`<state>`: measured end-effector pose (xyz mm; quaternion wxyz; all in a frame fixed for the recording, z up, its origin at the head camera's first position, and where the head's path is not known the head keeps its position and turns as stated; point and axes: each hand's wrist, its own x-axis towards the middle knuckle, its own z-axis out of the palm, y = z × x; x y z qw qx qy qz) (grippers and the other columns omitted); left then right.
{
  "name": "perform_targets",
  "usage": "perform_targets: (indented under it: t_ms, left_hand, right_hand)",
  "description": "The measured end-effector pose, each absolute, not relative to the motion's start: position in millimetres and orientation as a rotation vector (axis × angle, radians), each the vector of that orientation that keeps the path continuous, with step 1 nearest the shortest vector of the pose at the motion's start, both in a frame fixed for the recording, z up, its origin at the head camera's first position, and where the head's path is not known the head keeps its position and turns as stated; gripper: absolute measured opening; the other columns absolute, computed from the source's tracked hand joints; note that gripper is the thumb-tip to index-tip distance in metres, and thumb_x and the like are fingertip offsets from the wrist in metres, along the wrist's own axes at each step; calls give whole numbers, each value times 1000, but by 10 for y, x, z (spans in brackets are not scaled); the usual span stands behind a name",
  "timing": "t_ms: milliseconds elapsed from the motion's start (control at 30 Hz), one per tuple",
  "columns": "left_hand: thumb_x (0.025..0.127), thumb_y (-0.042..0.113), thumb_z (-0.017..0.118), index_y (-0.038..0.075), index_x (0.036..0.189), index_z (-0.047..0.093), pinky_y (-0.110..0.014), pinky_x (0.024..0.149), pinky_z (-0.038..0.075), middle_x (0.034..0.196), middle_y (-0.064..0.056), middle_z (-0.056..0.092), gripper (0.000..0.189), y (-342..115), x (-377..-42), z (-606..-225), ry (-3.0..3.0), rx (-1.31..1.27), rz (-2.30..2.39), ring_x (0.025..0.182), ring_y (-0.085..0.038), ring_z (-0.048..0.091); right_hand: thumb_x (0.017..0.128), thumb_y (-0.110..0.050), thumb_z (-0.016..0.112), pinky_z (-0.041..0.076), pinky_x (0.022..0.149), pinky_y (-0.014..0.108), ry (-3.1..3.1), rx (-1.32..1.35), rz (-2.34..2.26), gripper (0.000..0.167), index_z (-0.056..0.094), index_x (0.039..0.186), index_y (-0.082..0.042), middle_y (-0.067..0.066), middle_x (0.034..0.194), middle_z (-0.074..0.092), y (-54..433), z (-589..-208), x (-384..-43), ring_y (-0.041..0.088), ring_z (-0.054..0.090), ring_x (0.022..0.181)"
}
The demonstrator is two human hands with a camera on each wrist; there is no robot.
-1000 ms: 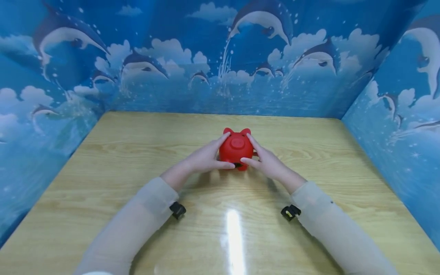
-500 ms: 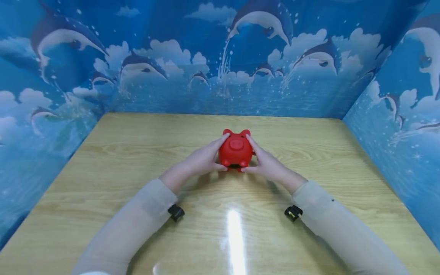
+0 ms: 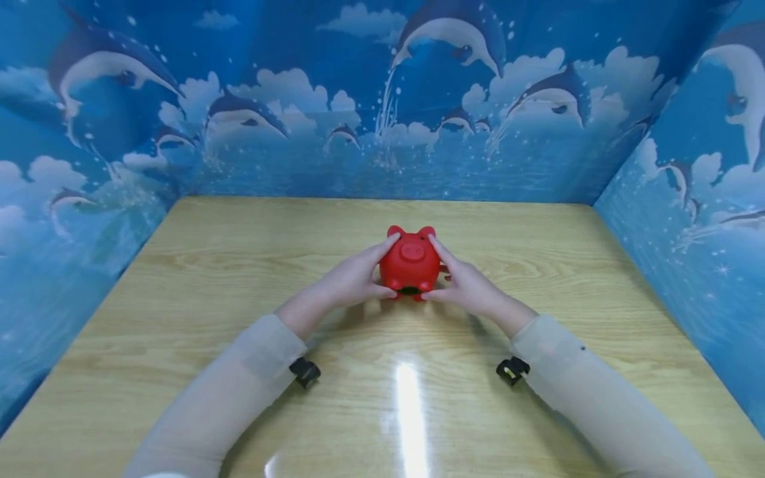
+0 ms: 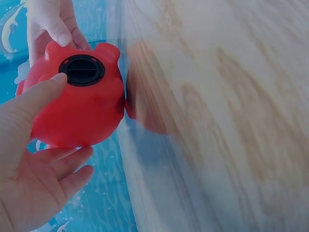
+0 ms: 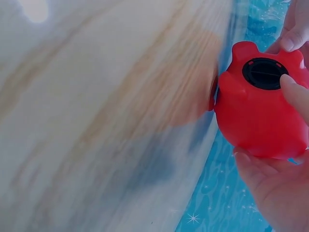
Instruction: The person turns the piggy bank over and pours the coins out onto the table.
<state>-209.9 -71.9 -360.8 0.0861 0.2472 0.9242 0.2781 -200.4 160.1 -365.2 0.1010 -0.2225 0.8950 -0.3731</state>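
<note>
A red piggy bank [image 3: 411,262] stands near the middle of the table, snout and ears tilted up toward the head camera. My left hand [image 3: 354,275] grips its left side, the thumb low on the belly and the fingers round the flank. On the opposite side my right hand [image 3: 469,287] holds it the same way. Both wrist views show a round black plug [image 4: 82,70] in the underside, facing my body between the stubby feet. In the right wrist view the right thumb [image 5: 295,96] lies at the edge of that plug. Far-side fingers are partly hidden behind the body.
The wood-grain table [image 3: 251,239] spreads around the piggy bank, with a bright light reflection in front. Blue dolphin-print sheets [image 3: 335,159] hang behind and at both sides. A small black device [image 3: 305,372] sits at each wrist.
Both thumbs have shifted off the front of the belly to its lower left and right edges. The piggy bank has turned slightly to face my body squarely, showing more of the dark plug.
</note>
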Motion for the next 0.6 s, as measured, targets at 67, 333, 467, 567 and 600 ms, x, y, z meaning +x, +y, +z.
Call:
perform_targets:
  t_ms: [67, 333, 467, 567, 600]
  left_hand:
    - [73, 28, 80, 27, 151, 14, -36, 93, 45, 144, -1, 37, 102, -718, -2101, -3605, 2748, 732, 839, 126, -19, 39]
    - [75, 27, 79, 29, 150, 15, -36, 91, 46, 144, 0, 38, 99, -757, -2093, -3602, 2684, 717, 953, 123, -19, 42]
    - [76, 28, 78, 30, 150, 15, -35, 90, 47, 143, 1, 38, 98, -771, -2093, -3609, 2662, 734, 976, 122, -18, 44]
    - [77, 28, 78, 31, 150, 15, -35, 89, 48, 143, 1, 39, 96, -779, -2094, -3606, 2647, 732, 1008, 121, -19, 44]
    - [77, 28, 77, 31, 150, 15, -35, 89, 48, 144, 1, 38, 96, -783, -2096, -3603, 2643, 728, 1020, 122, -20, 45]
  right_hand:
    - [78, -22, 76, 45, 92, 45, 2639, -653, -1101, 104, 1, 151, -29, 10, 146, 34, 1607, -3643, -1999, 30, 48, 120]
    - [79, -24, 75, 47, 91, 41, 2623, -637, -1122, 101, 4, 151, -29, 8, 145, 36, 1614, -3637, -1991, 28, 50, 117]
    - [79, -26, 76, 47, 91, 40, 2624, -617, -1122, 101, 5, 151, -29, 8, 145, 36, 1617, -3630, -1978, 27, 51, 116]
    - [79, -27, 76, 47, 90, 41, 2631, -624, -1128, 101, 6, 151, -26, 10, 143, 38, 1622, -3615, -1968, 28, 52, 114]
    - [79, -27, 76, 47, 90, 41, 2635, -628, -1134, 100, 6, 151, -25, 10, 142, 40, 1620, -3606, -1965, 27, 53, 113]
